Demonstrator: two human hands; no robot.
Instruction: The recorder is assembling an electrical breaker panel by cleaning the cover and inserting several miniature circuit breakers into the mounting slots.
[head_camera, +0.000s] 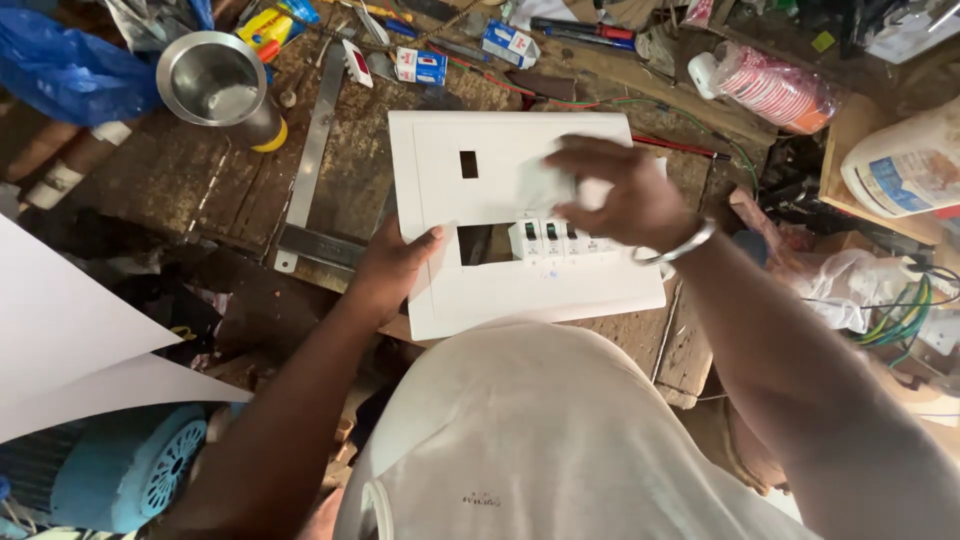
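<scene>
**Two hands on a white panel cover**

I see a white panel cover (520, 215) lying flat near the middle of the wooden bench (210, 185). Its long side runs left to right. My left hand (395, 265) holds the cover's left edge, with the thumb pressed on top and the fingers tucked under. My right hand (615, 195) is over the right part of the cover, fingers bent around a small white piece (545, 185). It is blurry, so I cannot tell how tight the grip is. Just below that hand, a row of white switches (555, 240) sits in the cover's long slot. The right hand is nearer to them. A shiny metal funnel (215, 80) stands near the bench's far left corner.
</scene>
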